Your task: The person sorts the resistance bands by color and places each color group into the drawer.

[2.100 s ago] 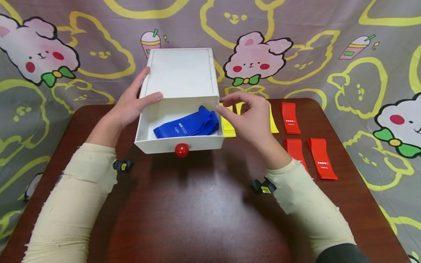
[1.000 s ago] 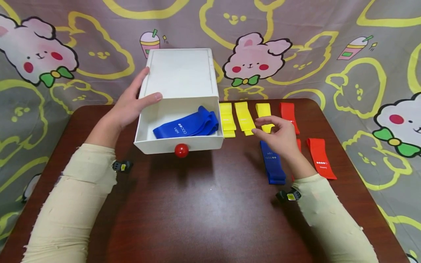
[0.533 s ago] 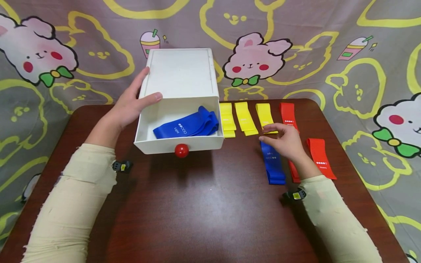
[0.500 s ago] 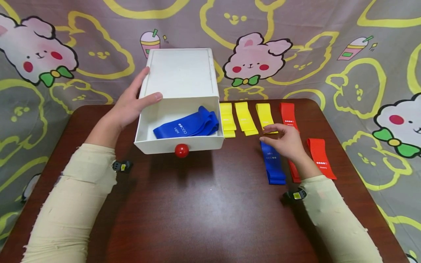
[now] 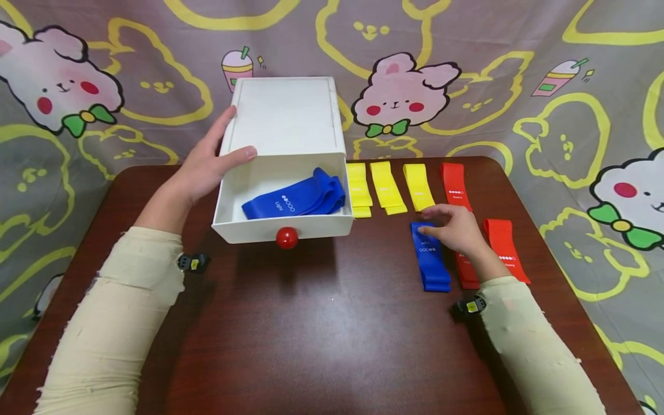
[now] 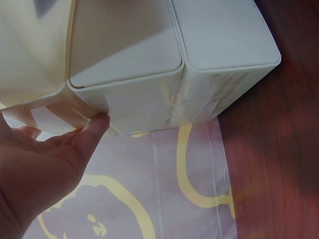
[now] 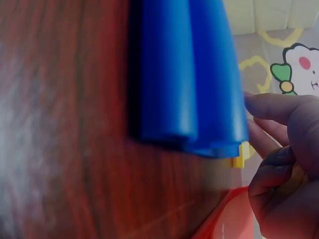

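A white drawer cabinet (image 5: 285, 115) stands at the back with its top drawer (image 5: 244, 227) pulled out. Folded blue resistance bands (image 5: 290, 199) marked Light lie in that drawer. My left hand (image 5: 204, 161) rests at the cabinet's upper left edge, thumb on the top and fingers along the side; the left wrist view shows the fingers (image 6: 89, 134) against the side wall. Another folded blue resistance band (image 5: 430, 265) lies on the table. My right hand (image 5: 459, 230) hovers at its far end, thumb over the band and fingers apart from the thumb.
Yellow bands (image 5: 386, 187) lie in a row right of the drawer. Several red bands (image 5: 503, 248) marked Heavy lie at the right, partly under my right hand in the head view. The drawer has a red knob (image 5: 287, 237). A patterned curtain (image 5: 467, 34) hangs behind the brown table (image 5: 311, 334).
My right hand has moved from the drawer's right side, rightward and nearer, to the far end of the blue band on the table. My left hand stays on the cabinet.
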A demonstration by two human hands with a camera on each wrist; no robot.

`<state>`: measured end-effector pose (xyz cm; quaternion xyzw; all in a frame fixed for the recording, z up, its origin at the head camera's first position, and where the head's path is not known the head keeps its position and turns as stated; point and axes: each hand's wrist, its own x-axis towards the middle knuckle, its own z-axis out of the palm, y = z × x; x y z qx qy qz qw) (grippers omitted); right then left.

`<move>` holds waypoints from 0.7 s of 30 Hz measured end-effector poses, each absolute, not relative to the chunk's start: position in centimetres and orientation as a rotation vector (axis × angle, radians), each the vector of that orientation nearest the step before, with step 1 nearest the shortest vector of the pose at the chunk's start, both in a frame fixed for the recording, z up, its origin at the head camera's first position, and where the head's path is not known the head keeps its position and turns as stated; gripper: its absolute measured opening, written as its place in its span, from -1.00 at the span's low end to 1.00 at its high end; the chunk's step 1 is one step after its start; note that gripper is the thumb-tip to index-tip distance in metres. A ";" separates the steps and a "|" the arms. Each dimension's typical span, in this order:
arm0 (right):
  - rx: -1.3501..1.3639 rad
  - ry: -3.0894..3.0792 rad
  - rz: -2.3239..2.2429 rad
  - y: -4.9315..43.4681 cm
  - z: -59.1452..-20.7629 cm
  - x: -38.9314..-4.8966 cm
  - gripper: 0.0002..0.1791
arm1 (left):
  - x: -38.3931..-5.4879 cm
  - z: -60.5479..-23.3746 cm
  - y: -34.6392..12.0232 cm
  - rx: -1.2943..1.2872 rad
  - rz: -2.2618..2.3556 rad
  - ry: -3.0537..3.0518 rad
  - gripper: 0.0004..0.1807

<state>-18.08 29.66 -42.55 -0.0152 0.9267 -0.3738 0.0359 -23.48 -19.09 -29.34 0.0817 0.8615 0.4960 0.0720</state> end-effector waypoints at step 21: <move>-0.155 2.900 -0.914 30.7 -43.1 -17.6 -0.79 | -23.5 -29.4 -19.1 0.245 1.487 2.591 0.01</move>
